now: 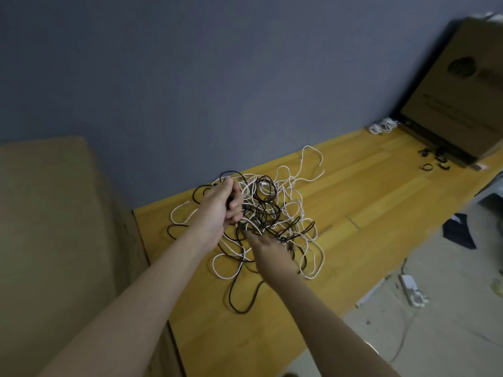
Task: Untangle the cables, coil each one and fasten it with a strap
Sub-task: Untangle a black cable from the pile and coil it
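A tangled heap of black and white cables (272,213) lies on the yellow wooden table (367,202). My left hand (223,208) is raised over the heap's left side and grips a bunch of black cable in its curled fingers. My right hand (268,250) reaches into the near side of the heap, fingertips down among the strands; what they hold is hidden. Several black straps (435,160) lie at the far right of the table. A small coiled white cable (382,126) sits at the far edge by the wall.
A large cardboard box (457,91) leans at the table's far right. Another cardboard box (60,240) stands at the left edge. On the floor to the right lie a white power strip (412,291) and a dark object (460,234).
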The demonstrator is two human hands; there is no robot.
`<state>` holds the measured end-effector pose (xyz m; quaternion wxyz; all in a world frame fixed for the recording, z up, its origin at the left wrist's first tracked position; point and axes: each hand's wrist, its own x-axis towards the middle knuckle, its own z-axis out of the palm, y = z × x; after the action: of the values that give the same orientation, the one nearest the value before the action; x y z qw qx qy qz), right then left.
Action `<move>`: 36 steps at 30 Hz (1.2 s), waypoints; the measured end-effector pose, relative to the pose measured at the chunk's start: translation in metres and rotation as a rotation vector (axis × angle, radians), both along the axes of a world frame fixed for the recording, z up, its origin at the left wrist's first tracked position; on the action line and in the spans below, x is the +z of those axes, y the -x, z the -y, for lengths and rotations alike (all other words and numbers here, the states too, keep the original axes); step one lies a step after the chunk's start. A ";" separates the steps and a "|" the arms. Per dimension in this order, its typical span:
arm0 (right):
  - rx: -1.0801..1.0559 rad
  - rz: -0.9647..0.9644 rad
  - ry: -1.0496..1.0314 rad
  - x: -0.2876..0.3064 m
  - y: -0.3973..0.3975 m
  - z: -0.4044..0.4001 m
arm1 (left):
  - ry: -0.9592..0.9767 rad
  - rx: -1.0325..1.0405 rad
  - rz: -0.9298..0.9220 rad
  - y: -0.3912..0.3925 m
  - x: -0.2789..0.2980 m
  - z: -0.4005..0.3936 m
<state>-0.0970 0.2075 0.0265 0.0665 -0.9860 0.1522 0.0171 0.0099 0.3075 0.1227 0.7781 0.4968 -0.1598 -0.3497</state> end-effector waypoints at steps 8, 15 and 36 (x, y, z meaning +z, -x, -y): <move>0.314 0.585 0.028 0.018 0.045 -0.035 | -0.485 0.023 0.736 0.003 -0.016 0.002; 0.077 0.689 0.013 0.053 0.061 0.020 | -0.839 -0.314 1.122 0.006 -0.012 -0.006; -0.381 1.019 -0.500 0.142 -0.001 0.059 | -0.404 -0.235 0.702 0.013 -0.004 -0.009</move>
<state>-0.0964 0.1485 0.1688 0.3631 -0.7797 0.2663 -0.4350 -0.0026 0.3165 0.1185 0.5180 0.7067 -0.3992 -0.2699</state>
